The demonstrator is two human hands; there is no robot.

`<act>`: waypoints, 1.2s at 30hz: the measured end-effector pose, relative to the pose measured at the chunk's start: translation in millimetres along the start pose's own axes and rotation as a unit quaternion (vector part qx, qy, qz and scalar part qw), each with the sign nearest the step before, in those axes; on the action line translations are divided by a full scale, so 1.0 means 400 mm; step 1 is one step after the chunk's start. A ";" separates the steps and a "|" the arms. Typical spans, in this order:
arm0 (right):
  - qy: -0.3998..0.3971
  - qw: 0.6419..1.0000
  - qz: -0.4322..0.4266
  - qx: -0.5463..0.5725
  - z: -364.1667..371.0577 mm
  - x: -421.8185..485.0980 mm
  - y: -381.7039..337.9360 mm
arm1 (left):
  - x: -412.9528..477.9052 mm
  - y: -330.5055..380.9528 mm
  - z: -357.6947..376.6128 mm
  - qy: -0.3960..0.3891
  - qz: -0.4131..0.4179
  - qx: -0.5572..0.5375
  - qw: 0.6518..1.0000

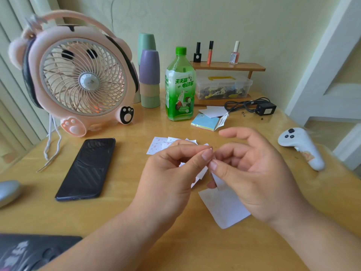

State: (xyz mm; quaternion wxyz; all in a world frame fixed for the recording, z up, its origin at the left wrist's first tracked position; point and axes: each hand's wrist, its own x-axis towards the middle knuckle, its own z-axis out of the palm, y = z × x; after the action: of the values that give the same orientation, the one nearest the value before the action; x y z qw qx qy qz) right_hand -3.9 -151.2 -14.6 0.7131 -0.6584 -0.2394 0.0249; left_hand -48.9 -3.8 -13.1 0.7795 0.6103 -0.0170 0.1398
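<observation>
Above the table (117,222), both hands (170,173) (254,173) pinch one paper slip (201,174).

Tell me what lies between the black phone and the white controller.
Head view: the left hand and right hand, pinching a small paper strip between them, with patterned paper scraps behind and a white sheet below.

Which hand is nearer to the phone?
Left. The left hand lies just right of the phone and pinches the paper. The right hand pinches it too, farther right, beyond the left hand.
</observation>
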 end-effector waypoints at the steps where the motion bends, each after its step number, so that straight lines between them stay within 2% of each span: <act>1: 0.004 1.000 0.006 0.002 0.002 0.000 -0.004 | 0.000 -0.002 -0.001 0.000 0.011 0.008 1.000; 5: 0.014 0.999 0.023 0.033 0.015 -0.006 -0.016 | -0.002 -0.008 0.003 -0.002 0.027 0.002 1.000; 11: 0.037 0.995 0.057 0.067 0.018 0.000 -0.022 | 0.007 -0.041 -0.001 -0.034 -0.063 -0.080 0.994; 14: 0.032 0.995 0.066 0.061 0.018 0.002 -0.017 | 0.014 -0.052 -0.002 -0.020 -0.088 -0.124 0.988; 19: 0.026 0.995 0.070 0.059 0.021 -0.002 -0.015 | 0.015 -0.051 -0.005 -0.036 -0.076 -0.111 0.990; 31: 0.028 0.994 0.108 0.022 0.025 -0.003 -0.012 | 0.018 -0.043 0.008 0.009 -0.065 -0.165 0.984; 36: 0.046 0.997 0.059 -0.028 0.023 -0.003 -0.012 | 0.014 -0.046 0.009 0.016 -0.060 -0.155 0.986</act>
State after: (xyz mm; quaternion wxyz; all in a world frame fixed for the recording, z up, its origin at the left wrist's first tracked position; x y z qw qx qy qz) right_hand -9.8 -144.0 -10.2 0.7023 -0.6912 -0.1678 0.0297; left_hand -38.4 -10.1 -28.6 0.8717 0.4799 0.0113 0.0982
